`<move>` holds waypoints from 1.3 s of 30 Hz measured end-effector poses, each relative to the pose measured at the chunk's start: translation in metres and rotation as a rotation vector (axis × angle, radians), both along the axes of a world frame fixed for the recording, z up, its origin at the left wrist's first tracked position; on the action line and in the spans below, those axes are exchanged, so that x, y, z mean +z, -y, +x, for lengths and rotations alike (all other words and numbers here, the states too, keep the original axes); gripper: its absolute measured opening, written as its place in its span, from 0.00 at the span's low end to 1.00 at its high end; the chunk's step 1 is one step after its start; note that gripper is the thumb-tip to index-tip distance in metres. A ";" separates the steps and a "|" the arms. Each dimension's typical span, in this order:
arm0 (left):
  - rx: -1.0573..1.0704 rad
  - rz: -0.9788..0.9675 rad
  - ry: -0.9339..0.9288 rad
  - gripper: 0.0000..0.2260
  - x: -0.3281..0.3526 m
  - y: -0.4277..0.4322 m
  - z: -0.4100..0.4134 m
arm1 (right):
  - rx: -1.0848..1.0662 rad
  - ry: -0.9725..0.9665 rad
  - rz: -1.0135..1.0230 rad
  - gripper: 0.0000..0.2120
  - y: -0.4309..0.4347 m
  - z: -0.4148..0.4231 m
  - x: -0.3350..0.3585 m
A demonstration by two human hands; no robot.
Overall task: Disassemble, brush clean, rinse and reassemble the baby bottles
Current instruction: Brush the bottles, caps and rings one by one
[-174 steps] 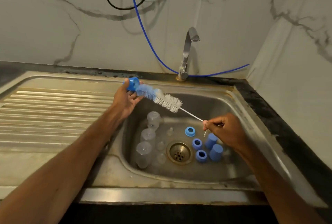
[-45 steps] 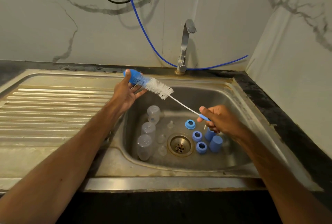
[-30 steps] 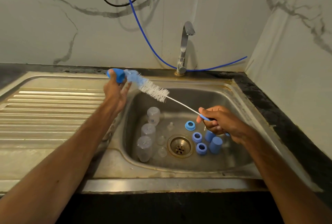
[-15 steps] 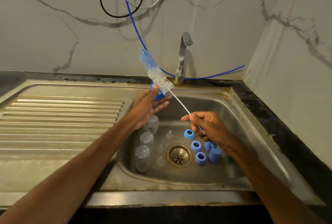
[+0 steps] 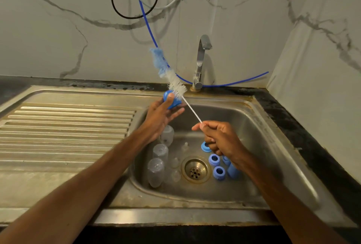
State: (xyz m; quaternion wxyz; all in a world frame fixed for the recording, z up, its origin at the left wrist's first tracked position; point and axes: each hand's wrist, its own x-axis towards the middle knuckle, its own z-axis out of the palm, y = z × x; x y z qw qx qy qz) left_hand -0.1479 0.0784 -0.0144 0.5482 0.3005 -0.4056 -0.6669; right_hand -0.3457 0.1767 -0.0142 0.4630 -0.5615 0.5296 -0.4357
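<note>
**Blue cap held left, brush angled up beside it**

Head view. Over the far-left corner of the steel sink (image 5: 273, 146), the left hand (image 5: 162, 114) grips a blue cap (image 5: 172, 102), thumb curled over its top and fingers cupped beneath. Which way the cap's opening faces cannot be told. The right hand (image 5: 220, 138), nearer and to the right, pinches the thin wire stem of the bottle brush (image 5: 175, 84) between thumb and forefinger, the other fingers curled in.

The brush's long axis runs from that pinch up and away to the far left. Its white bristles lie just beside the cap's far-right edge, perhaps touching it, and its blue sponge tip stands high against the marble wall, left of the tap (image 5: 201, 60). So the brush head lies outside and past the cap, not in it.

Judged from this, cleaning the cap's inside would call for drawing the brush back along its stem, or tilting the cap to meet the bristles.

In the basin, clear bottles (image 5: 156, 171) lie left of the drain (image 5: 196, 169) and blue rings (image 5: 214, 159) right of it, below the right hand. Small clear teats lie between, hard to make out. A ribbed draining board (image 5: 68, 126) spreads left.
</note>
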 end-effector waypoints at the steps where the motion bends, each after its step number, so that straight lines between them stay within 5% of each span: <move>1: 0.037 0.018 -0.052 0.14 0.001 0.002 0.003 | -0.002 -0.007 0.013 0.13 -0.002 0.000 -0.002; 4: 0.137 0.061 -0.128 0.11 0.000 0.014 0.019 | 0.014 -0.028 0.045 0.13 -0.007 0.001 -0.004; 9: -0.025 -0.007 0.028 0.16 -0.002 0.002 -0.001 | -0.045 0.042 0.010 0.13 0.001 0.004 0.005; 14: 0.111 0.090 -0.093 0.09 0.000 0.012 0.014 | 0.040 -0.011 0.012 0.13 -0.012 0.005 0.000; 19: -0.031 0.049 0.014 0.18 -0.001 0.005 0.001 | -0.085 -0.008 -0.055 0.14 -0.002 0.014 0.004; 25: 0.067 0.093 -0.110 0.13 0.004 0.013 0.018 | 0.023 -0.049 -0.005 0.14 -0.012 0.007 0.001; 39: -0.050 0.097 -0.052 0.18 0.002 0.004 0.000 | -0.094 -0.067 -0.024 0.14 -0.001 0.011 0.000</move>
